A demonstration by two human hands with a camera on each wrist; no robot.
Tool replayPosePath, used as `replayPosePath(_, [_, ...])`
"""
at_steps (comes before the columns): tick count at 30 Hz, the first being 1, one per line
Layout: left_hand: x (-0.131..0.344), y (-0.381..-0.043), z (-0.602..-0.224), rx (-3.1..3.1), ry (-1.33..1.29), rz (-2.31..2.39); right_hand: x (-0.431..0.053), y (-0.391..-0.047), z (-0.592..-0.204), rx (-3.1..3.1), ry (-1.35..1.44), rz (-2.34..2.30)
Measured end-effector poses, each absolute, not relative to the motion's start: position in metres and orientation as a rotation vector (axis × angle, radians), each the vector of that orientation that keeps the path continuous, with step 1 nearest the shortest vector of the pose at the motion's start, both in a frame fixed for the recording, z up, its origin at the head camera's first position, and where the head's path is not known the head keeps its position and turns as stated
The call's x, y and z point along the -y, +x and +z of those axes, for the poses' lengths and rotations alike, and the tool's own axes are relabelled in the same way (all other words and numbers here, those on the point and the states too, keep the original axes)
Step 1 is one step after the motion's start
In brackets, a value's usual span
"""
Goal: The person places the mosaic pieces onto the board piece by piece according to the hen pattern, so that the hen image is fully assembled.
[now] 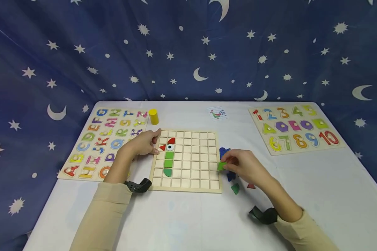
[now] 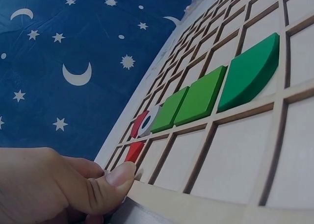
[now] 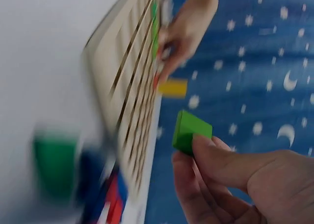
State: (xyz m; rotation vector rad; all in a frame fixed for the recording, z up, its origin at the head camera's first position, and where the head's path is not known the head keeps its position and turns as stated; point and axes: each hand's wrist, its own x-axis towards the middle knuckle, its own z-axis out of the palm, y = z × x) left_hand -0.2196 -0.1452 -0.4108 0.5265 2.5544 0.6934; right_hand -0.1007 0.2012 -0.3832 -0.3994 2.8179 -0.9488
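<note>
My left hand [image 1: 141,143] grips the left edge of a wooden grid board [image 1: 185,190], thumb on top of its rim in the left wrist view. My right hand [image 1: 244,163] pinches a light green square tile [image 3: 189,131] between thumb and fingers, over the board's right edge. In the grid's left part sit a red quarter-round [image 1: 171,141], a red triangle [image 1: 162,147] and a white eye tile [image 1: 170,147]. Below the eye, two green squares [image 1: 168,159] and a dark green quarter-round [image 1: 167,172] form a column.
Loose blue pieces [image 1: 223,152], a green quarter-round [image 1: 235,189] and a red piece [image 1: 251,186] lie around my right hand. An alphabet board [image 1: 91,146] is at left, a number board [image 1: 289,134] at right. A yellow cylinder [image 1: 154,116] and a bird picture card [image 1: 217,113] are behind.
</note>
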Motion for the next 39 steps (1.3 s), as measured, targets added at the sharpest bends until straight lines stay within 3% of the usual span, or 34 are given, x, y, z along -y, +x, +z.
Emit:
replayPosePath(6, [0.147,-0.216,-0.414,-2.558,0.528,0.721,-0.157,-0.099,-0.375,-2.799,-0.601,-1.061])
replayPosePath(18, [0.146,-0.218,-0.411,-2.576,0.532,0.701,-0.098,-0.109,-0.387,-2.764,-0.689,-1.024])
replayPosePath(39, [0.147,-0.217,-0.413,-2.563,0.502,0.7,-0.087,-0.122,-0.426,-2.684,-0.663,-1.109])
